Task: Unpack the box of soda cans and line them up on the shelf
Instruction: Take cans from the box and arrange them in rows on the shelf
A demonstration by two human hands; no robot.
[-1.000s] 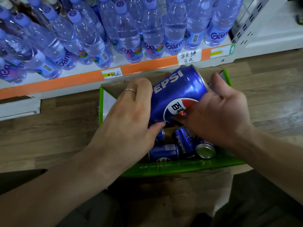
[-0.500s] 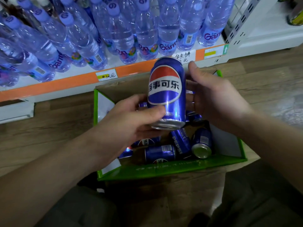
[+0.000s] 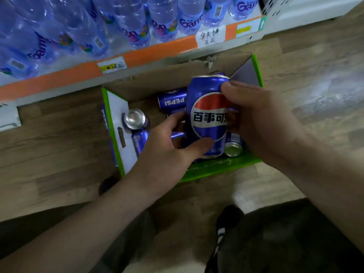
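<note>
Both hands grip one blue can (image 3: 208, 115) upright above the box (image 3: 214, 170): left hand (image 3: 167, 152) wraps its base, right hand (image 3: 254, 115) clasps its side; loose cans (image 3: 172, 100) lie below.

Wood-plank floor (image 3: 49, 138), white fixture (image 3: 307, 8), dim light

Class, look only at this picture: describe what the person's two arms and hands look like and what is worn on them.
Both forearms are bare, with no sleeves in view. The left hand and the right hand wear no gloves, and no watch or bracelet shows at either wrist. No ring is visible.
</note>
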